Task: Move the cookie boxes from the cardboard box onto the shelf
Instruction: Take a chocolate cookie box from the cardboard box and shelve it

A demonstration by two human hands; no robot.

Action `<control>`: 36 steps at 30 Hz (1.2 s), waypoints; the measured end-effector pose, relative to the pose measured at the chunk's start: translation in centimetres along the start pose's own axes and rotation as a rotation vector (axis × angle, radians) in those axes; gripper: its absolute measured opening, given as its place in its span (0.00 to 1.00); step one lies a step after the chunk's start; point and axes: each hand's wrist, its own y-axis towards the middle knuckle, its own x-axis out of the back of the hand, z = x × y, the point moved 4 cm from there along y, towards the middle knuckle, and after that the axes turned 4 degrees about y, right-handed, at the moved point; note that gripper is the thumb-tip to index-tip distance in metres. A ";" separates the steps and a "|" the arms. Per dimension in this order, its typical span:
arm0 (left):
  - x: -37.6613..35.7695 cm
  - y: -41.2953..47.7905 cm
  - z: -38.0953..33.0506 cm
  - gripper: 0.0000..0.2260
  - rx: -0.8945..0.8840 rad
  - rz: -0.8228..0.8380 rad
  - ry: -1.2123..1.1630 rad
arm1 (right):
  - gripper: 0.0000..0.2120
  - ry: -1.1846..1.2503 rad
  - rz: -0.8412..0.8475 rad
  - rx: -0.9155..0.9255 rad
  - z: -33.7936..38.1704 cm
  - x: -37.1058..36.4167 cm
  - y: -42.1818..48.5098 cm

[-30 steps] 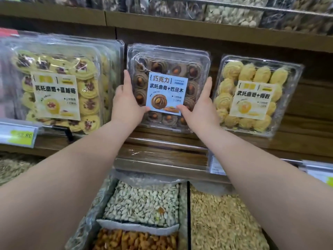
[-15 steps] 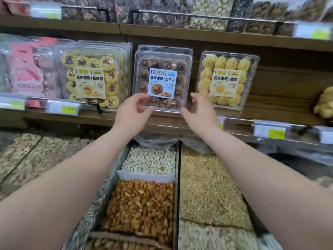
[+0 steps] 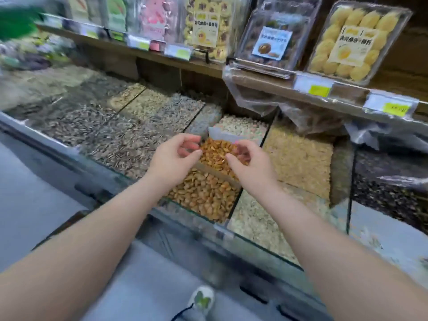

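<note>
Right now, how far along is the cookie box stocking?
Done: the blue-labelled cookie box stands on the shelf, between a jam cookie box and a yellow cookie box. In hand: nothing; the left hand and right hand hover empty, fingers loosely curled, over the loose nuts. Left: I cannot tell, since the cardboard box is out of view.

Even, soft indoor light; motion blur smears the whole view, worst upper left, with wide-angle bending at the edges
</note>
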 end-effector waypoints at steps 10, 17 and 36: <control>11.0 -19.6 10.6 0.08 0.313 -0.099 0.066 | 0.12 0.021 0.353 0.055 4.8 -13.5 -14.4; 22.2 -30.2 18.2 0.08 0.472 -0.187 0.071 | 0.13 0.043 0.562 0.040 10.8 -25.7 -22.1; 47.1 -34.8 37.2 0.05 0.661 -0.263 0.078 | 0.12 0.027 0.724 -0.021 22.0 -54.4 -26.8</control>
